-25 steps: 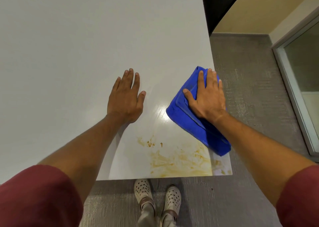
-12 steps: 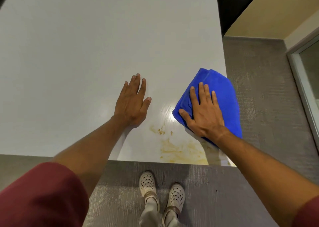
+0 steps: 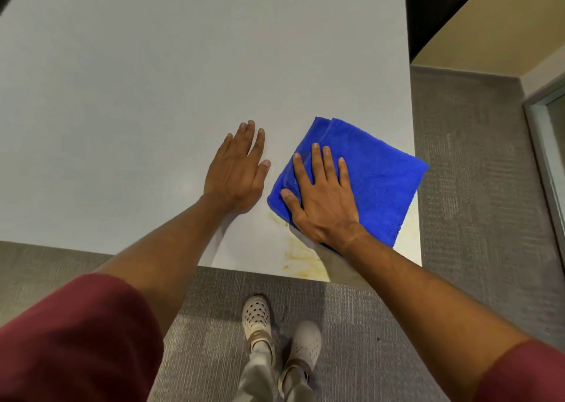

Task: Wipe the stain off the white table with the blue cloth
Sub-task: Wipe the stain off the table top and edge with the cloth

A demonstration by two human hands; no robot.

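Just one blue cloth (image 3: 376,184), two hands (image 3: 237,176)

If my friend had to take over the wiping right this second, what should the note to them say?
Left hand: flat and open on the white table, holding nothing, beside the cloth.
Right hand: pressed flat, fingers spread, on top of the folded blue cloth.
The cloth lies near the table's right front corner; one corner of it pokes past the right edge.
Done: the cloth is on the table at the stain's upper edge.
Left: the yellow-brown stain still shows between the cloth and the front edge. Some of it may be hidden under the cloth and arm. Wipe toward yourself over those smears.
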